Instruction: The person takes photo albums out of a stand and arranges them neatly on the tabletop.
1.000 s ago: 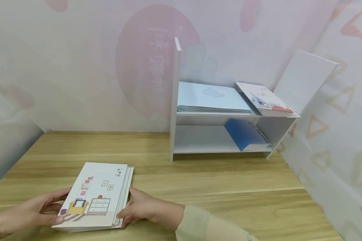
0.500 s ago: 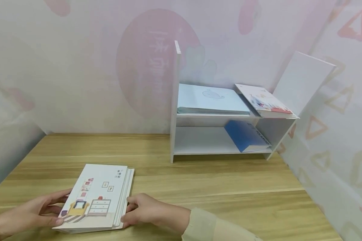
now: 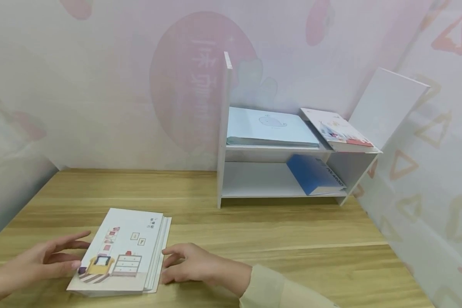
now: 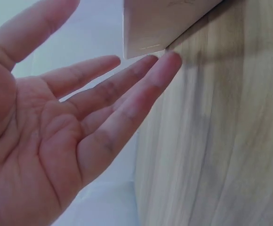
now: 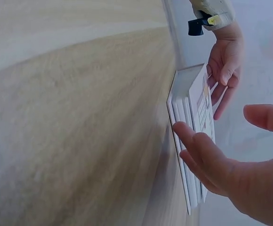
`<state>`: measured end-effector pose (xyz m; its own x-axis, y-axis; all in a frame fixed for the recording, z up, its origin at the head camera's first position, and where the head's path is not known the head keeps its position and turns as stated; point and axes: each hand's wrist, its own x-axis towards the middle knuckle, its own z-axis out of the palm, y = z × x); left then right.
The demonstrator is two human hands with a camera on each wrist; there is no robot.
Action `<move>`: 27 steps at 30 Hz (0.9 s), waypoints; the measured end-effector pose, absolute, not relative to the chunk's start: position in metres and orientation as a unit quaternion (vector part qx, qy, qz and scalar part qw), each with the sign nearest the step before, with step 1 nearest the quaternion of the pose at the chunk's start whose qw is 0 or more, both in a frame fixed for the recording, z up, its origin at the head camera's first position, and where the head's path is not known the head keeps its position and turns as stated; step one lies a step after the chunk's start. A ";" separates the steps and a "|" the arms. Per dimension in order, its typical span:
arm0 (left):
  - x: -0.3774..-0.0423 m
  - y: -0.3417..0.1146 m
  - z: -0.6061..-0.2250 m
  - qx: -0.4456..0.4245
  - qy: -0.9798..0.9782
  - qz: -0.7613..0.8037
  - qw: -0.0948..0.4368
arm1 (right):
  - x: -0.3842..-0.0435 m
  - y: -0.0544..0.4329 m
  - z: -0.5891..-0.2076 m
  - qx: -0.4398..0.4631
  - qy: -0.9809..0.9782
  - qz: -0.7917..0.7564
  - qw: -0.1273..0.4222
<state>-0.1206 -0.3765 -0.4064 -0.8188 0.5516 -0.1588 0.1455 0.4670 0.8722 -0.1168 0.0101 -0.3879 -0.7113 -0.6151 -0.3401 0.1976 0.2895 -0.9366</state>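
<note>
Left hand [image 3: 42, 263], fingers spread; right hand [image 3: 194, 265], fingers loosely bent; both free, just beside white book [image 3: 121, 250]

Left hand [image 4: 63, 125] spread near book [image 4: 157, 23]; wooden tabletop [image 4: 226, 117]

four books [image 3: 120, 250], one bookshelf [image 3: 258, 179]

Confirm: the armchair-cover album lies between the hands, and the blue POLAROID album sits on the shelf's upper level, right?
No: the head view shows the blue POLAROID album on the shelf's lower level. The armchair-cover album does lie between the left hand and the right hand.
</note>
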 end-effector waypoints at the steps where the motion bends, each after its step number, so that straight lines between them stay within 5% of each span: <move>1: -0.121 -0.376 -0.405 0.206 0.832 0.472 0.207 | -0.118 0.012 -0.388 -0.145 0.722 -0.578 0.351; 9: -0.117 -0.360 -0.396 0.124 0.915 0.376 0.080 | -0.126 0.026 -0.391 -0.139 0.706 -0.612 0.328; 18: -0.123 -0.333 -0.386 0.188 0.902 0.386 -0.035 | -0.137 0.045 -0.386 -0.135 0.717 -0.616 0.296; 27: -0.128 -0.295 -0.376 0.214 0.896 0.385 -0.049 | -0.152 0.071 -0.371 -0.159 0.730 -0.608 0.270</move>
